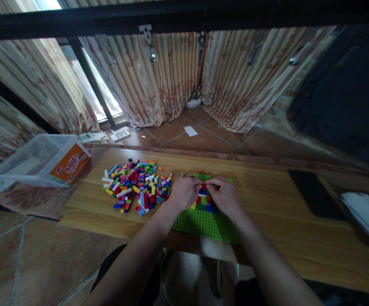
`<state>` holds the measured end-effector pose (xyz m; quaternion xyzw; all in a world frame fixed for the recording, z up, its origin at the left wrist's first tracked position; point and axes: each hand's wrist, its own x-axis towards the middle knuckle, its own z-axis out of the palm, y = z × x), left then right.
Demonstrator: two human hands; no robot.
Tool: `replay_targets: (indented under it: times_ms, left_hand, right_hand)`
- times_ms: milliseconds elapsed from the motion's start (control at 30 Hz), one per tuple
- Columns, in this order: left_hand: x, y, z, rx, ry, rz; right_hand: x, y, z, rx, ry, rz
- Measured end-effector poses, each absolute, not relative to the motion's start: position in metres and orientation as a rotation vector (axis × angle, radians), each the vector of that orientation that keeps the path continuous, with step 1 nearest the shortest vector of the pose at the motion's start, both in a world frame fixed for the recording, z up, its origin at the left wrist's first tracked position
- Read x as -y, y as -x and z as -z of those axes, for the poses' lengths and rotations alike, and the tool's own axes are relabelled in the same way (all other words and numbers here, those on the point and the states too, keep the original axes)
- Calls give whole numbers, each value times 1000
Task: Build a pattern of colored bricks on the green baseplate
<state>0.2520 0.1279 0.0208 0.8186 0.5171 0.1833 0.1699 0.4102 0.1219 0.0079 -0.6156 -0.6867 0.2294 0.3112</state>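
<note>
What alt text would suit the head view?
A person's left hand and right hand nearly meet over multicolored toy bricks on a green studded baseplate. To its left, a brick pile lies on the same wooden table.

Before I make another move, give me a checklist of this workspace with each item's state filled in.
1. Green baseplate lying on the wooden table: ok.
2. Left hand and right hand both over the baseplate, fingertips close together: ok.
3. Red piece at the fingertips pressed fully down: cannot tell, the fingers partly cover it.
4. Pile of loose bricks on the table, to the left of the baseplate: ok.
5. Whole view of the bricks on the baseplate: not ok, the hands hide part of them.
6. Black flat object apart from the baseplate: ok, well to its right.
</note>
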Motion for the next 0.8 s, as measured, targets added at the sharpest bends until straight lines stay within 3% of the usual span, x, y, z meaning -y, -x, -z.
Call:
replay_targets:
  times_ms: [800]
  left_hand:
    - [-121,-254,-15,-1540,-2401,-473]
  right_hand:
    - [-123,-412,2,1806,1559,-626]
